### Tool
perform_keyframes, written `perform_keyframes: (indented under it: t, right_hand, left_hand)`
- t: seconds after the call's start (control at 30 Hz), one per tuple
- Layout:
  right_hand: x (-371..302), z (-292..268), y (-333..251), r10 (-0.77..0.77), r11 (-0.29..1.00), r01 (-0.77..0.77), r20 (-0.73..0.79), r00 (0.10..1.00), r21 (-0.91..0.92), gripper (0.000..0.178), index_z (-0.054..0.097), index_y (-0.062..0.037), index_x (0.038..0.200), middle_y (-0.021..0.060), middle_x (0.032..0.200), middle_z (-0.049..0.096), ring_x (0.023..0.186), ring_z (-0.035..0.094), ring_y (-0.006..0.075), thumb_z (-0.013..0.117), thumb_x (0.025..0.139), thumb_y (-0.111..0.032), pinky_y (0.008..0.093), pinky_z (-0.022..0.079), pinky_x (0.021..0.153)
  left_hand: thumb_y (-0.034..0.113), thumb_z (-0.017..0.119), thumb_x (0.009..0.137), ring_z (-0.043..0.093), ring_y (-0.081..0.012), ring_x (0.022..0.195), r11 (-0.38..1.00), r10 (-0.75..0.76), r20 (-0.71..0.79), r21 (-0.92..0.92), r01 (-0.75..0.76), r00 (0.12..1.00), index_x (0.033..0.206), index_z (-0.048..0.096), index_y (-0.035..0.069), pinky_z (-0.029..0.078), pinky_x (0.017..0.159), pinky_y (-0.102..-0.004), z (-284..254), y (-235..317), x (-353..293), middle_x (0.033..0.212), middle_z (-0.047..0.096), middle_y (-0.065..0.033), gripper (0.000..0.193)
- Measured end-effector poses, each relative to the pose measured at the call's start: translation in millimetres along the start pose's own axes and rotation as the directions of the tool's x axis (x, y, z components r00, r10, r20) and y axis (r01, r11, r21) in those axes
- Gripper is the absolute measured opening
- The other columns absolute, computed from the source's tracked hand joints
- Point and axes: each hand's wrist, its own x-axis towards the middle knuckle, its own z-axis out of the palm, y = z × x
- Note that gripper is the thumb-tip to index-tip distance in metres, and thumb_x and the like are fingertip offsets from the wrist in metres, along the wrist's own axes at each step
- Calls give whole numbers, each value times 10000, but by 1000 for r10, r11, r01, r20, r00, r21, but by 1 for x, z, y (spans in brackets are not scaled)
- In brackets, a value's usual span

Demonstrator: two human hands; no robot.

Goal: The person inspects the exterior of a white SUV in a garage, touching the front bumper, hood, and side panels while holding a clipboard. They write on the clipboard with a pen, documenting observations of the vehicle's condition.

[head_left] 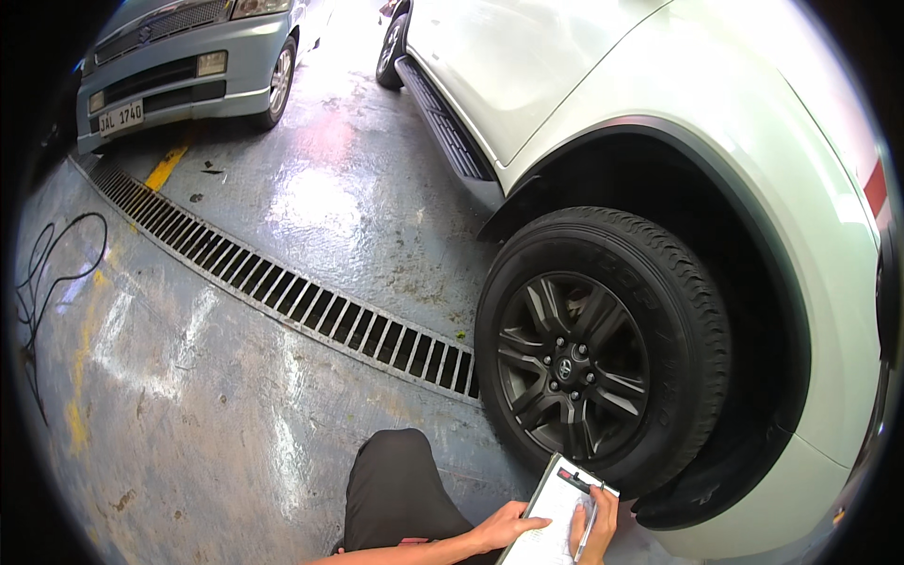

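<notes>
A clipboard (562,494) with white sheets on it tilts in front of me at the lower edge of the head view. My left hand (508,525) grips its left side, the thumb lying over the paper. Between the fingers of my right hand (601,527) is a slim pen (587,539), held against the right part of the board. Just beyond the clipboard stands a black tyre (692,377) on a dark multi-spoke alloy wheel (570,363). The lower part of the clipboard runs out of the picture.
The white vehicle (556,85) fills the right side, with a black side step (447,127). A metal drain grate (330,315) crosses the grey floor to the wheel. A blue-grey van (188,71) stands far left. Black cable (47,273) lies at the left. My bent knee (395,480) shows below.
</notes>
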Motion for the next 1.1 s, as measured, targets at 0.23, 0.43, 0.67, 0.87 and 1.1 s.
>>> perform_keyframes:
  t: [0.23, 0.43, 0.67, 0.87, 1.1]
  right_hand:
    - [-12, 1, 13, 33, 999, -33, -6, 999, 15, 354, 652, 58, 1219, 250, 1125, 643, 1003, 642, 430, 662, 874, -22, 457, 526, 899]
    - [-15, 6, 18, 48, 998, -48, 7, 999, 50, 397, 650, 60, 1212, 252, 1130, 627, 1010, 647, 440, 675, 819, 7, 459, 538, 882]
    - [-14, 2, 20, 50, 998, -48, -32, 998, 51, 387, 673, 56, 1190, 233, 1109, 656, 970, 678, 418, 694, 807, 9, 444, 560, 846]
    - [-18, 1, 27, 59, 995, -54, -49, 997, 88, 389, 687, 37, 1186, 220, 1111, 668, 964, 697, 401, 705, 799, 6, 435, 574, 838]
    - [-23, -4, 34, 72, 990, -60, -89, 993, 131, 396, 677, 42, 1199, 228, 1116, 668, 954, 703, 407, 692, 804, 11, 436, 579, 832]
  left_hand:
    - [295, 697, 961, 688, -174, 946, 999, -44, 7, 6, 44, 999, 1220, 675, -102, 518, 853, -295, -3, -2, 4, 1071, 739, -125, 475]
    - [287, 696, 966, 694, -169, 913, 998, -59, -33, -7, 59, 998, 1213, 670, -105, 525, 826, -290, -2, 4, 0, 1057, 740, -125, 464]
    - [264, 693, 971, 702, -165, 925, 995, -96, -52, -42, 94, 994, 1209, 677, -97, 533, 824, -281, -1, 0, 1, 1076, 742, -136, 433]
    - [213, 685, 967, 689, -177, 963, 991, -128, -99, -56, 123, 987, 1191, 687, -101, 521, 845, -285, 2, 2, 0, 1091, 731, -142, 385]
    - [222, 678, 964, 681, -191, 978, 990, -138, -88, 4, 139, 987, 1216, 668, -120, 512, 846, -292, -1, 0, 5, 1108, 723, -166, 425]
